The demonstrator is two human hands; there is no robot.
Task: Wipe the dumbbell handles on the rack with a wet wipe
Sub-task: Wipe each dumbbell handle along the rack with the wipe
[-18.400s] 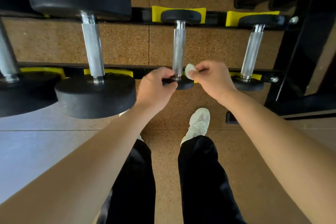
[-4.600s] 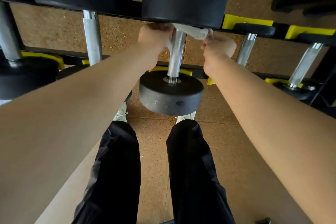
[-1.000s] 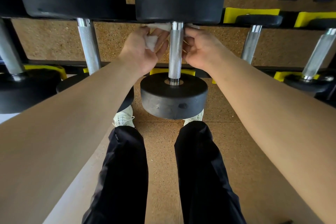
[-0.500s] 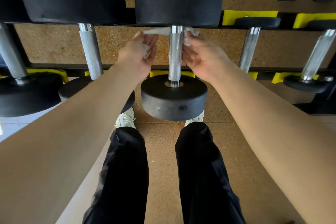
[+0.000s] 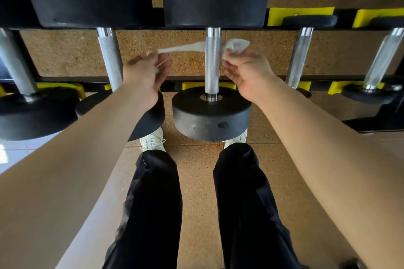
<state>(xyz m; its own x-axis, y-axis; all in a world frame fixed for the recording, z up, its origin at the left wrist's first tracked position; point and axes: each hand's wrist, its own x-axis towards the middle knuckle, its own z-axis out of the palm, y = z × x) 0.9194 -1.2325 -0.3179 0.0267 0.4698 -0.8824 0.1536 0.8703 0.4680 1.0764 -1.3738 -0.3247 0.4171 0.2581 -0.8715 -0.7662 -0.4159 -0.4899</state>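
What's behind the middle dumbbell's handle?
The wet wipe passes behind the handle, one end held by the left hand, the other bunched in the right hand. Its stretch directly behind the handle is hidden. Speckled floor lies beyond.

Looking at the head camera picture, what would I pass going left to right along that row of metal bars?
far-left handle → second handle → left hand → centre handle, with the wet wipe looped behind it → right hand → fourth handle → far-right handle
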